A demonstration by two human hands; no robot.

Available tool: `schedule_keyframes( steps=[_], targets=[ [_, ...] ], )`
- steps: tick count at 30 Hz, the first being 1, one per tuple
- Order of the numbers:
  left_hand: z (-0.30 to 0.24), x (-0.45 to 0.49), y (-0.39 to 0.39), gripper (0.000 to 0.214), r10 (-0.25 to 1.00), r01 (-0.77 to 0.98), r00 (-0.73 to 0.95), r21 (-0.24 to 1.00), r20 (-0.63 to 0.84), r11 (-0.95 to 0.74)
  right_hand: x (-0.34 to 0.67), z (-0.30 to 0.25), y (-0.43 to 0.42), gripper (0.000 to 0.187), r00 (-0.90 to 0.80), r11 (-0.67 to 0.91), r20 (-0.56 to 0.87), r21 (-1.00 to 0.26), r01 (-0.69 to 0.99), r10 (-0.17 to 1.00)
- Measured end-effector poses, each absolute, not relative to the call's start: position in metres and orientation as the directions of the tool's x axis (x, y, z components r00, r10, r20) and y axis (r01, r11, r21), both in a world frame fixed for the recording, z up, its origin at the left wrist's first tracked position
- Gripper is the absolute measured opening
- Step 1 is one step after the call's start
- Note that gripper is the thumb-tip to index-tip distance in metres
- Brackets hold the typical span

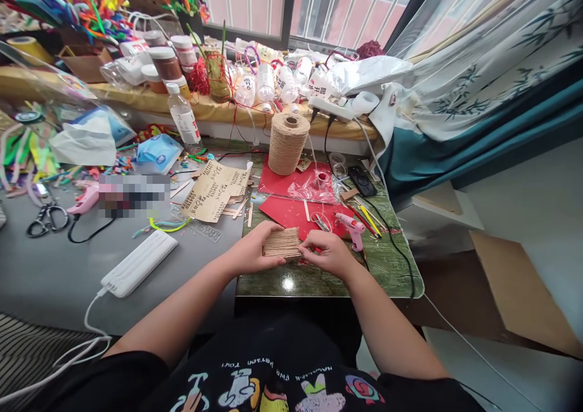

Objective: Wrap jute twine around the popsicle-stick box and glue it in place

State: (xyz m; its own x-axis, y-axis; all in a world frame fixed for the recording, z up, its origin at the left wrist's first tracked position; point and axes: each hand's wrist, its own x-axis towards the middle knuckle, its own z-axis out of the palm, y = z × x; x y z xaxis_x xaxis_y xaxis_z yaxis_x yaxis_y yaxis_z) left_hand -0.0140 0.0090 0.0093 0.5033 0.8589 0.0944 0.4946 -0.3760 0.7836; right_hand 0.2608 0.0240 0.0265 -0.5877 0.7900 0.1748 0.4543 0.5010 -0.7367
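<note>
Two hands share one twine-wrapped block [281, 243], held just above the surface [387, 266]. The left hand [252, 249] closes its grip around the block's left end, and the right hand [327, 252] pinches the right edge with curled fingertips. Red paper [285, 210] lies just beyond the grip, a pink glue gun [353, 227] sits just right of it, and a twine spool [286, 144] stands farther beyond.

**Figure. Lettering visible from your head camera.**
Your black shirt [273, 369] carries a pale line of capitals, upside down to you; only "PERSON YOU" can be made out. The brown paper sheets [214, 190] bear dark print with what looks like a large "20%"; the smaller words are illegible. The white bottles [319, 84] show red characters, too blurred to read.
</note>
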Motion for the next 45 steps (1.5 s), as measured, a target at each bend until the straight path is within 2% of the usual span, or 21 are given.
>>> schedule_keyframes(
  steps=[5, 10, 15, 20, 22, 24, 27, 29, 32, 34, 38, 43, 45],
  targets=[
    [0.012, -0.012, 0.008, 0.068, 0.873, 0.512, 0.483, 0.788, 0.066, -0.342, 0.261, 0.016, 0.02, 0.019, -0.514, 0.397, 0.146, -0.816, 0.42, 0.845],
    [0.014, -0.009, 0.007, 0.069, 0.873, 0.526, 0.485, 0.781, 0.049, -0.336, 0.26, 0.005, 0.014, 0.02, -0.404, 0.143, 0.006, -0.94, 0.31, 0.915],
    [0.014, -0.007, 0.008, 0.067, 0.871, 0.52, 0.488, 0.784, 0.052, -0.338, 0.256, -0.003, 0.015, 0.022, -0.366, 0.011, -0.068, -0.978, 0.209, 0.928],
    [0.023, -0.007, 0.008, 0.066, 0.872, 0.548, 0.489, 0.764, 0.037, -0.34, 0.254, -0.014, 0.017, 0.033, -0.33, -0.143, -0.152, -0.988, 0.05, 0.932],
    [0.033, -0.004, 0.008, 0.063, 0.87, 0.613, 0.494, 0.704, 0.014, -0.359, 0.253, -0.019, 0.017, 0.036, -0.318, -0.149, -0.144, -0.989, 0.009, 0.937],
    [0.043, 0.004, 0.008, 0.063, 0.866, 0.695, 0.499, 0.588, 0.022, -0.415, 0.253, -0.023, 0.018, 0.036, -0.316, -0.143, -0.134, -0.99, -0.003, 0.939],
    [0.05, 0.026, 0.01, 0.079, 0.853, 0.758, 0.515, 0.419, 0.086, -0.5, 0.253, -0.026, 0.018, 0.036, -0.322, -0.139, -0.128, -0.99, -0.01, 0.938],
    [0.048, 0.042, 0.011, 0.089, 0.861, 0.788, 0.501, 0.364, 0.088, -0.496, 0.254, -0.026, 0.018, 0.037, -0.321, -0.138, -0.124, -0.99, -0.021, 0.939],
    [0.041, 0.054, 0.013, 0.079, 0.878, 0.826, 0.476, 0.32, 0.046, -0.464, 0.255, -0.025, 0.016, 0.035, -0.32, -0.116, -0.108, -0.993, -0.008, 0.941],
    [0.039, 0.052, 0.014, 0.073, 0.878, 0.814, 0.475, 0.349, 0.062, -0.465, 0.257, -0.022, 0.013, 0.034, -0.321, -0.074, -0.074, -0.997, 0.015, 0.944],
    [0.033, 0.04, 0.011, 0.075, 0.889, 0.705, 0.422, 0.553, 0.176, -0.445, 0.262, -0.008, 0.008, 0.032, -0.276, 0.075, 0.061, -0.996, 0.043, 0.959],
    [-0.002, 0.041, 0.0, 0.076, 0.911, 0.405, 0.283, 0.824, 0.299, -0.396, 0.265, 0.01, 0.009, 0.019, -0.268, 0.27, 0.214, -0.943, 0.196, 0.939],
    [-0.021, 0.043, -0.003, 0.074, 0.914, 0.275, 0.264, 0.885, 0.307, -0.377, 0.262, 0.013, 0.01, 0.014, -0.291, 0.3, 0.225, -0.922, 0.245, 0.93]
  ],
)
